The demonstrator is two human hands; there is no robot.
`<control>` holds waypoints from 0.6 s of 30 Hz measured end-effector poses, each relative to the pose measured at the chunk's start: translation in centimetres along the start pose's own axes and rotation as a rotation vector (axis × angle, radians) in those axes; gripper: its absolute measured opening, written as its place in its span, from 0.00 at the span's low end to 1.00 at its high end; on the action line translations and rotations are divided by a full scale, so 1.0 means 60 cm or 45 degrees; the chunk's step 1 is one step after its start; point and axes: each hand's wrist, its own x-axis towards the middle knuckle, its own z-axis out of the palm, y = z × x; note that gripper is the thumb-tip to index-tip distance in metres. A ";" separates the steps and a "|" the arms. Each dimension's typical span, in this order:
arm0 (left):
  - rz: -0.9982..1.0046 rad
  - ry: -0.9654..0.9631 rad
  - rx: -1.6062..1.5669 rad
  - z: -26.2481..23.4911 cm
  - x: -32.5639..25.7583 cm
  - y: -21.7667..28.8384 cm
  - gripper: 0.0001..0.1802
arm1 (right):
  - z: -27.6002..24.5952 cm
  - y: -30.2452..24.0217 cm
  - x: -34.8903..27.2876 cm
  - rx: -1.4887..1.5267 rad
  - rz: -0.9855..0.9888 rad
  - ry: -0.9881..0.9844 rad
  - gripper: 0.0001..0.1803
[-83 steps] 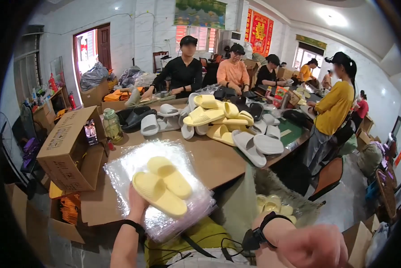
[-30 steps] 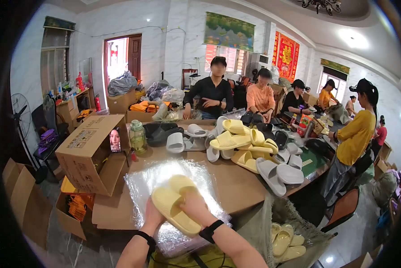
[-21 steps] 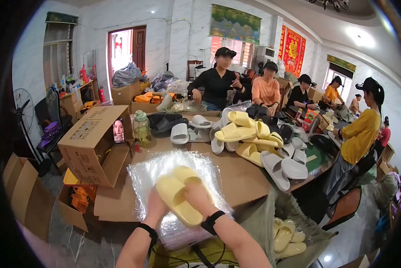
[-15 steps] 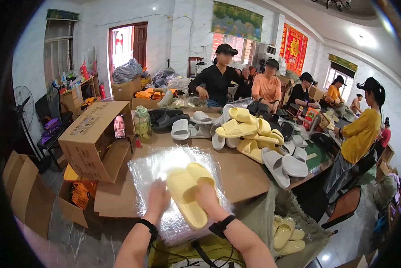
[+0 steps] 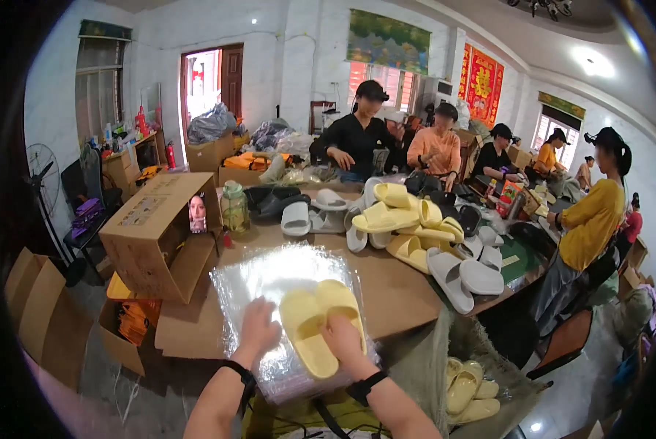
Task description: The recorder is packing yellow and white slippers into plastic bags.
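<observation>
A pair of pale yellow slide slippers (image 5: 304, 333) lies side by side over a stack of clear plastic bags (image 5: 244, 274) at the table's near edge. My right hand (image 5: 345, 339) grips the pair, its fingers reaching inside the right-hand slipper and partly hidden there. To the left of the slippers, my left hand (image 5: 260, 325) is above the shiny bags, a little apart from the pair. Its fingers look slightly blurred, with thumb and fingertips spread and nothing visible between them.
A cardboard box (image 5: 149, 234) with a phone (image 5: 197, 213) at its opening stands left, beside a glass jar (image 5: 234, 206). Yellow slippers (image 5: 386, 216) and grey slippers (image 5: 481, 274) are piled right. A sack (image 5: 500, 358) holds more yellow slippers. Several people work beyond.
The slippers have shifted slightly right in my right hand, and their toes now lie more side by side. My left hand has come away from the left slipper's edge.
</observation>
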 end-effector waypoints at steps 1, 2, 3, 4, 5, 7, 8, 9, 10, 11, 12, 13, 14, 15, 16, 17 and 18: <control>0.008 0.003 0.002 -0.002 0.009 0.004 0.25 | 0.003 0.000 -0.004 -0.012 -0.032 0.070 0.16; 0.013 -0.011 -0.038 -0.004 0.018 0.008 0.25 | 0.000 0.004 0.003 0.068 -0.013 0.136 0.15; 0.013 -0.024 -0.074 -0.011 0.024 0.012 0.25 | 0.000 0.007 0.002 0.074 -0.018 0.141 0.15; 0.003 -0.045 -0.030 -0.001 0.019 0.002 0.25 | 0.000 0.014 -0.002 0.055 -0.021 0.187 0.15; 0.007 -0.041 -0.024 -0.001 0.011 -0.001 0.25 | -0.002 0.021 -0.009 0.037 -0.024 0.233 0.15; 0.020 -0.127 0.029 -0.001 0.005 -0.006 0.25 | -0.012 0.033 -0.021 0.062 0.031 0.247 0.15; 0.017 -0.148 -0.025 -0.002 0.004 -0.012 0.25 | -0.019 0.041 -0.029 0.037 0.093 0.246 0.15; 0.028 -0.157 -0.031 -0.007 0.012 0.002 0.25 | -0.031 0.055 -0.037 0.002 0.171 0.254 0.15; -0.006 -0.326 0.042 -0.024 0.024 0.024 0.25 | -0.044 0.061 -0.044 0.019 0.206 0.283 0.16; -0.041 -0.497 0.115 -0.032 0.036 0.038 0.26 | -0.057 0.067 -0.052 0.041 0.239 0.326 0.16; -0.044 -0.491 0.116 -0.042 0.043 0.041 0.26 | -0.068 0.070 -0.057 0.053 0.243 0.348 0.16; -0.046 -0.558 0.171 -0.050 0.048 0.041 0.27 | -0.080 0.073 -0.063 0.064 0.248 0.369 0.16; -0.048 -0.625 0.224 -0.056 0.048 0.040 0.28 | -0.091 0.073 -0.074 0.024 0.175 0.474 0.17; -0.051 -0.630 0.225 -0.055 0.050 0.032 0.28 | -0.098 0.079 -0.080 0.025 0.179 0.469 0.17; -0.011 -0.654 0.241 -0.054 0.052 0.021 0.29 | -0.102 0.087 -0.087 0.027 0.162 0.573 0.17; 0.028 -0.676 0.257 -0.051 0.055 0.014 0.30 | -0.109 0.094 -0.093 0.031 0.142 0.676 0.17; 0.018 -0.681 0.262 -0.047 0.055 0.006 0.30 | -0.117 0.094 -0.103 0.118 0.220 0.626 0.17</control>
